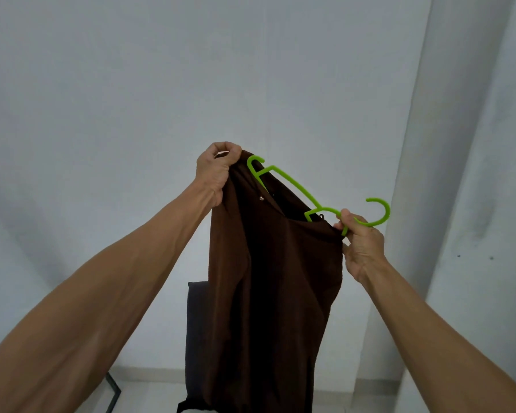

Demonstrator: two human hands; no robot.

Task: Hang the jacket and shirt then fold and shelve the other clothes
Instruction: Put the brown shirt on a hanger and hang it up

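Observation:
A dark brown shirt [268, 287] hangs in the air in front of me, with a small button visible near its top. My left hand [218, 168] is closed on the shirt's upper left edge and holds it high. A bright green plastic hanger [295, 186] slants across the shirt's top opening, its left end near my left hand and its hook curling out at the right. My right hand [361, 242] pinches the hanger's neck together with the shirt's upper right edge. The shirt's lower part runs out of the bottom of the frame.
A plain white wall fills the background. A white column or wall corner [459, 204] stands at the right. Behind the shirt is a dark fabric panel [197, 338]. A black metal leg [113, 391] shows at the lower left, on a pale floor.

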